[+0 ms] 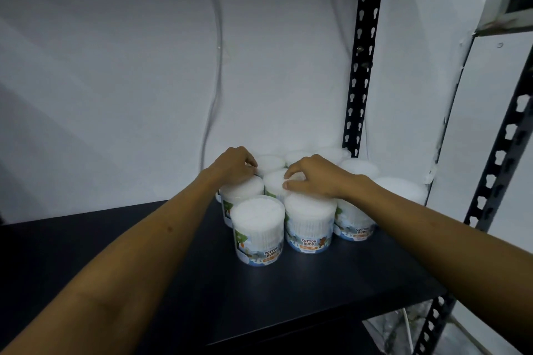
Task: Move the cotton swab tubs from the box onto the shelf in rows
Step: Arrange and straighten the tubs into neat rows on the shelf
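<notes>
The cotton swab tubs (pixel 310 222) stand close together on the dark shelf (pixel 144 262), near the black metal post (pixel 360 81) at the back. Each tub is a small round pot of clear, smooth plastic with a flat lid, packed with white swabs, and a bright paper label runs round the bottom. They are probably very light and stiff, so they should lift easily, but the smooth sides may slip and a bump could knock over the ones next to them. The best place to hold one is likely round the top, by the lid. The left hand (pixel 235 166) curls its fingers over the top of a tub just left of the middle. The right hand (pixel 311 176) pinches the rim of a tub in the middle, closer to the post.
</notes>
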Demonstrator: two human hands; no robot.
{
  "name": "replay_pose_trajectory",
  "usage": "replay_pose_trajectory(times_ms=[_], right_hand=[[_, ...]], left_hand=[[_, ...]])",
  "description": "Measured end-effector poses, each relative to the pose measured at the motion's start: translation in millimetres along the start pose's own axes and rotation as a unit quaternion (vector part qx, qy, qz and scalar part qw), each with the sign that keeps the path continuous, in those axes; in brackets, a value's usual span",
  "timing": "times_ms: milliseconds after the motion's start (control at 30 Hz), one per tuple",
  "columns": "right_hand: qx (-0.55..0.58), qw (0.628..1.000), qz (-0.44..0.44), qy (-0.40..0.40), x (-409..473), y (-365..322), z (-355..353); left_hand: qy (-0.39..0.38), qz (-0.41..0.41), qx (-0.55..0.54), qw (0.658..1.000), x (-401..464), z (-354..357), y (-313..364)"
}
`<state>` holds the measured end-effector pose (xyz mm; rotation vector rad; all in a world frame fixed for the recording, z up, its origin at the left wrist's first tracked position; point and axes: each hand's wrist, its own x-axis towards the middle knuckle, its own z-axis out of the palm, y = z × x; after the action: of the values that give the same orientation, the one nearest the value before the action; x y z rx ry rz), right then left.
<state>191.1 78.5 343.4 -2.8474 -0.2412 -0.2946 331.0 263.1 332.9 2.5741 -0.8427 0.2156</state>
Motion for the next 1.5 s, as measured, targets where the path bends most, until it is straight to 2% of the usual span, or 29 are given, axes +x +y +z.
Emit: replay_pose_trajectory(times_ms=[367, 700, 967, 1500], right_hand=[[-0.005, 1.0, 0.014, -0.012, 14, -12, 1], [0.038, 0.999, 0.016, -0.02, 8, -5, 0], [0.111, 0.991, -0.014, 0.076, -27, 13, 11], [0.065, 0.992, -0.058, 0.09, -34, 15, 19]], left_hand=[[0.008, 0.006, -0.015, 1.0, 0, 1, -2], [0.024, 0.012, -0.014, 1.0, 2, 0, 0], [0.027, 0.005, -0.011, 1.0, 5, -1, 5], [0.031, -0.001, -0.026, 0.999, 5, 2, 3]])
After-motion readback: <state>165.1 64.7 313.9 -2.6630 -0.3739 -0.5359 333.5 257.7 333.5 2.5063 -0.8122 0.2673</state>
